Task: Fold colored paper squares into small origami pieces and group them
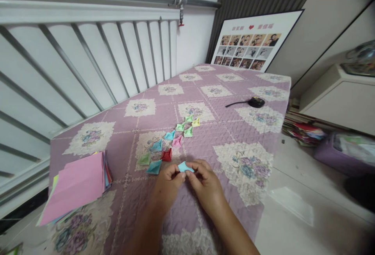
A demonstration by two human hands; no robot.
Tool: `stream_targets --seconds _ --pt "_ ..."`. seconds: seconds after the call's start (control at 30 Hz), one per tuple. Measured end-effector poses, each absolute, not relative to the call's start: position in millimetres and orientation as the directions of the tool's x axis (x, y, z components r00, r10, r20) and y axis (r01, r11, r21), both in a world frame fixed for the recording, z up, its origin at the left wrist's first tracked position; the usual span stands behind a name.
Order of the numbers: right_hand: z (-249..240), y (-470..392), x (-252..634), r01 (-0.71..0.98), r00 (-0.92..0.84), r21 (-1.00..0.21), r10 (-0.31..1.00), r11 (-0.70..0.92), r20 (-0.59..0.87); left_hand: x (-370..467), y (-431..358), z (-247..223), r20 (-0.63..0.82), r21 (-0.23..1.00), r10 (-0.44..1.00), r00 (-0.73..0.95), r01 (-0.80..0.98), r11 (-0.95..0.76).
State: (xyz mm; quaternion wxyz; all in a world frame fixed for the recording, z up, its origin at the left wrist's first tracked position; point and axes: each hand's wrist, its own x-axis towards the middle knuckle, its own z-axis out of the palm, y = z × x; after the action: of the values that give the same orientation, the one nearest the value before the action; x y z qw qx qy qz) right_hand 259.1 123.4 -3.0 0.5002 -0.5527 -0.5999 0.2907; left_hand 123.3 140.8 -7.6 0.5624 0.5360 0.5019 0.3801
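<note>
A small light-blue folded paper piece (184,166) is pinched between both hands, just above the purple quilted cloth. My left hand (169,180) grips its left end with thumb and fingers. At its right end, my right hand (205,179) holds it the same way. Beyond the hands, several small folded paper boats lie in two loose rows running away to the right. Nearest are a blue boat (154,167), a red boat (166,155) and a light-green boat (144,159). Farther along are a pink boat (177,141) and a yellow boat (196,122).
A stack of coloured paper sheets (79,180), pink on top, lies at the left edge. A black corded object (256,102) rests at the far right. The radiator (117,56) borders the left side; a photo board (249,44) leans at the back. A purple bin (336,153) stands right.
</note>
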Motion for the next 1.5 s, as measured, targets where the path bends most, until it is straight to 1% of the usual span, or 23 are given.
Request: stream_targets --seconds 0.13,0.37,0.53,0.67,0.83,1.0,1.13,1.33,1.5 --pt "-1.5 123.9 261.6 0.414 0.065 -0.880 0.957 0.232 0.283 123.8 140.6 -5.5 -0.137 0.983 0.973 0.183 0.148 0.111" --pt "6.9 121.6 264.9 0.449 -0.010 -0.869 0.974 0.206 0.225 125.9 140.6 -8.5 -0.050 0.995 0.987 0.154 0.095 0.036" --pt "8.4 120.7 264.6 0.463 -0.038 -0.866 0.981 0.186 0.191 127.5 140.0 -12.0 -0.039 0.989 0.995 0.087 0.145 0.026" --pt "7.3 120.5 264.4 0.485 -0.041 -0.855 0.982 0.181 0.185 130.4 139.8 -13.7 -0.036 0.993 0.998 0.046 0.114 0.031" --pt "6.7 120.1 264.1 0.492 -0.048 -0.852 0.983 0.178 0.178 128.4 139.3 -7.5 -0.008 0.978 0.996 0.091 0.208 -0.011" --pt "5.0 120.5 261.1 0.487 -0.052 -0.855 0.983 0.179 0.177 123.2 139.9 1.4 -0.054 0.980 0.993 0.108 0.197 0.032" --pt "3.7 121.0 259.4 0.450 -0.021 -0.882 0.989 0.140 0.147 120.8 142.2 0.8 -0.082 0.978 0.993 0.080 0.197 0.065" --pt "3.1 121.6 261.0 0.369 0.051 -0.929 0.997 0.028 0.050 117.7 142.8 -7.8 -0.148 0.975 0.988 0.054 0.172 0.137" --pt "7.1 120.0 260.1 0.281 0.045 -0.959 0.999 -0.034 -0.022 115.7 142.5 -8.6 -0.132 0.977 0.990 0.041 0.173 0.123"
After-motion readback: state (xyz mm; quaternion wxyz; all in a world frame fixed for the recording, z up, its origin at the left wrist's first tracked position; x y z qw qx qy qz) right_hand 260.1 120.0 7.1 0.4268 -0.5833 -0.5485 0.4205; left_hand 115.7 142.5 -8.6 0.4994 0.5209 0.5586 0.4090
